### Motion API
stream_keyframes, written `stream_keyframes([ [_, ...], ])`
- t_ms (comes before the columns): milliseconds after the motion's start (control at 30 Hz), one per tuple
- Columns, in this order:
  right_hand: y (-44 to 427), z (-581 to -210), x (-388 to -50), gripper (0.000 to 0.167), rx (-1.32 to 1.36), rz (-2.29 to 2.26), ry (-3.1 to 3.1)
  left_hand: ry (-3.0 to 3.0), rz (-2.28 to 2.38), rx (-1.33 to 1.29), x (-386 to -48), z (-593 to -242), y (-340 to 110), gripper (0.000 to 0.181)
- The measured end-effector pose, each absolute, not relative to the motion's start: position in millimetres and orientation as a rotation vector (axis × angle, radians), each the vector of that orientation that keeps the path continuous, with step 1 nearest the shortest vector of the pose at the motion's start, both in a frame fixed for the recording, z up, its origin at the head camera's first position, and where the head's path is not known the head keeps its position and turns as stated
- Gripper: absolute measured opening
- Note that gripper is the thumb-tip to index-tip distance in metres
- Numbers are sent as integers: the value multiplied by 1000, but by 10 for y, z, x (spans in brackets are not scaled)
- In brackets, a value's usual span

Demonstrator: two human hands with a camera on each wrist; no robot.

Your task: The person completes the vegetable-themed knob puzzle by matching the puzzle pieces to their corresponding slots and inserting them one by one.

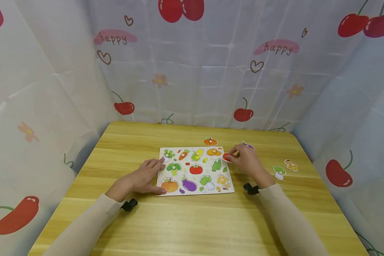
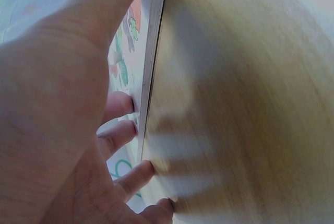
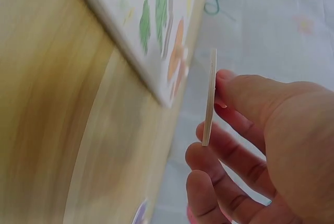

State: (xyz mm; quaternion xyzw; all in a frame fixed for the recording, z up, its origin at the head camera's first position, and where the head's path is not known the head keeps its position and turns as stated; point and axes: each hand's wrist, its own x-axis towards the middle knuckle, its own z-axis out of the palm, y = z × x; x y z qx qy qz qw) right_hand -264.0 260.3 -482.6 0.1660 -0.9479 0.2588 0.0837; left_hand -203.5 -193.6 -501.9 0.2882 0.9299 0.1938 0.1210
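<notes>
A white vegetable puzzle board (image 1: 185,172) lies flat on the table. My left hand (image 1: 142,177) rests on its left edge, thumb near the pumpkin picture and fingers by the leafy picture at the top corner. In my right hand (image 1: 248,161), thumb and fingers pinch a red tomato puzzle piece (image 1: 225,157) by its knob, just over the board's upper right edge. The right wrist view shows this thin wooden piece (image 3: 210,104) edge-on, raised off the table. On the board, the tomato picture (image 1: 196,169) sits in the middle.
A pumpkin piece (image 1: 210,141) lies behind the board. An eggplant piece (image 1: 249,145) is partly hidden behind my right hand. Farther right lie a cabbage piece (image 1: 279,172) and a mushroom piece (image 1: 291,165). Printed curtains (image 1: 192,92) surround the wooden table (image 1: 192,224).
</notes>
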Motion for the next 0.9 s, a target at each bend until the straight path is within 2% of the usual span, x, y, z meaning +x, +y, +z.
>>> stream_keyframes([
  [367, 2212, -4832, -2590, 14, 522, 787, -2899, 2711, 571, 839, -2040, -5022, -1939, 102],
  [900, 1763, -4898, -2550, 14, 719, 779, -2897, 2720, 555, 839, -2039, -5023, -1936, 104],
])
